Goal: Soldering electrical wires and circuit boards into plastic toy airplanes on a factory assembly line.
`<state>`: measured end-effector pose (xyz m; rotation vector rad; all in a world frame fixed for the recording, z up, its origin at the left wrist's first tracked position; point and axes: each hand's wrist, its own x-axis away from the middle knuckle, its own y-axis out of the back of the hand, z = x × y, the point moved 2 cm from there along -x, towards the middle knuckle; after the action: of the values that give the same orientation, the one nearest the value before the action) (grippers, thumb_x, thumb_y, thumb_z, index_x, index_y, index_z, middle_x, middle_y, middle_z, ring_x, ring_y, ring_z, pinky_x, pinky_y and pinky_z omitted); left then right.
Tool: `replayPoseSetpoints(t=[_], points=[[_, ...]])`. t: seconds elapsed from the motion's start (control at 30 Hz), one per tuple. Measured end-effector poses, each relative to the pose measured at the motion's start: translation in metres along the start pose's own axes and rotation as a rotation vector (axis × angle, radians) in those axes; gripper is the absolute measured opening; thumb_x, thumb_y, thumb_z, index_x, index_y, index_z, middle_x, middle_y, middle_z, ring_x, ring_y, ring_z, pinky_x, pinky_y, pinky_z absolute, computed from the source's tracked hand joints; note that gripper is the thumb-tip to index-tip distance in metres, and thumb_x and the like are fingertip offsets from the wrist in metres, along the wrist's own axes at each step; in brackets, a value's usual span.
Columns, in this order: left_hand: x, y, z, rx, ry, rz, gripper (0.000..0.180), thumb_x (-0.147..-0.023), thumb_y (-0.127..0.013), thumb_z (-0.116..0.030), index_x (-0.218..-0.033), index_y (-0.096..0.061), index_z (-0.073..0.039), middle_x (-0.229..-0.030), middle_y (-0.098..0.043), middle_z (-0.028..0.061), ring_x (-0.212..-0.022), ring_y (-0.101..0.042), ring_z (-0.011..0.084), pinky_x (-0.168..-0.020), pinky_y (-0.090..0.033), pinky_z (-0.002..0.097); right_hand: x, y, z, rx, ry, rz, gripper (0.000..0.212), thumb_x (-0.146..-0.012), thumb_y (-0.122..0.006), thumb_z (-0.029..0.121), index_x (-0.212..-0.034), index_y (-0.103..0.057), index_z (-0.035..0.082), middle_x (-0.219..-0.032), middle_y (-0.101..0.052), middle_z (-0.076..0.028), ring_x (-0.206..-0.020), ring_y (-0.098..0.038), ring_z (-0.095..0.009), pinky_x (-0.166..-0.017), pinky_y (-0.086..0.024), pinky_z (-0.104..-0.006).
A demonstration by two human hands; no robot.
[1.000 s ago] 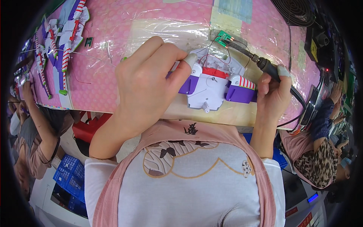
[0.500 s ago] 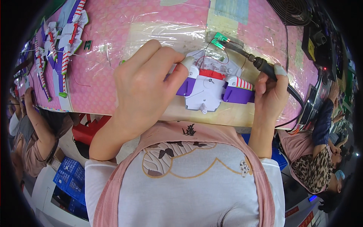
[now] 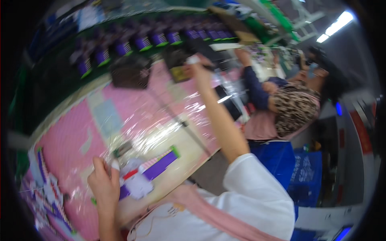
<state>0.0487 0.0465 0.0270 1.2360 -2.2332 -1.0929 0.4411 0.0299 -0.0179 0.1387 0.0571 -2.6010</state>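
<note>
My left hand (image 3: 105,180) is at the lower left, thumb and finger curled close together, a white cover on the thumb tip. What it may hold is too blurred to make out. Just right of it lies a toy plane part, its white body (image 3: 138,184) carrying a purple wing (image 3: 161,165) and a red piece (image 3: 130,174). A small dark green circuit board (image 3: 122,149) lies beyond it. My right hand (image 3: 199,68) reaches far out beside a black box with a yellow label (image 3: 179,74); motion smears its fingers, and no soldering iron can be made out.
More toy plane parts (image 3: 52,190) lie at the left. A dark fan unit (image 3: 130,74) stands at the back, before a row of purple parts (image 3: 142,42). A cable (image 3: 177,118) crosses the pink table cover (image 3: 72,140). A co-worker (image 3: 291,104) sits at the right above blue crates (image 3: 305,172).
The view has swung right. My right hand has moved from beside the plane part, where it held a soldering iron, to the black box. My left hand has come off the plane part.
</note>
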Motion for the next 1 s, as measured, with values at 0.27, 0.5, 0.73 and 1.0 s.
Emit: replayPoseSetpoints(t=[0.27, 0.5, 0.73, 1.0], points=[[-0.007, -0.023, 0.001, -0.125, -0.164, -0.026, 0.028, -0.07, -0.065, -0.008, -0.092, -0.049, -0.001, -0.077, -0.059, 0.0184, -0.068, -0.057, 0.0383, -0.056, -0.042, 0.0448, 0.144, -0.008, 0.027, 0.453, 0.062, 1.029, 0.034, -0.082, -0.06, 0.033, -0.092, -0.061, 0.0, -0.079, -0.063, -0.008, -0.07, -0.061, -0.018, -0.062, -0.047, -0.0318], [-0.002, -0.01, 0.026, 0.04, -0.097, -0.093, 0.012, -0.07, -0.057, -0.001, -0.081, -0.052, 0.002, -0.065, -0.051, 0.0158, -0.054, -0.05, 0.0296, -0.05, -0.037, 0.0384, 0.2, 0.007, 0.037, 0.785, 0.113, 1.533, 0.032, -0.079, -0.062, 0.031, -0.084, -0.059, 0.0, -0.068, -0.058, -0.013, -0.065, -0.058, -0.018, -0.059, -0.044, -0.0344], [0.091, 0.058, 0.102, 1.065, 0.362, -0.114, 0.018, -0.086, -0.05, -0.018, -0.092, -0.054, -0.002, -0.065, -0.039, -0.0054, -0.049, -0.028, 0.0033, -0.043, -0.022, 0.0185, 0.211, -0.027, 0.056, 0.03, -0.363, 1.336, 0.024, -0.084, -0.058, 0.024, -0.088, -0.059, 0.0, -0.067, -0.054, 0.001, -0.056, -0.045, -0.006, -0.049, -0.039, -0.0235], [0.117, 0.044, 0.084, 0.871, 0.477, 0.051, 0.04, -0.091, -0.044, -0.028, -0.119, -0.053, -0.001, -0.066, -0.039, -0.005, -0.058, -0.035, 0.004, -0.052, -0.029, 0.0178, 0.152, -0.299, 0.017, -0.166, -0.367, 0.87, 0.017, -0.09, -0.048, 0.017, -0.095, -0.05, 0.002, -0.064, -0.049, -0.004, -0.044, -0.04, -0.01, -0.038, -0.027, -0.0234]])
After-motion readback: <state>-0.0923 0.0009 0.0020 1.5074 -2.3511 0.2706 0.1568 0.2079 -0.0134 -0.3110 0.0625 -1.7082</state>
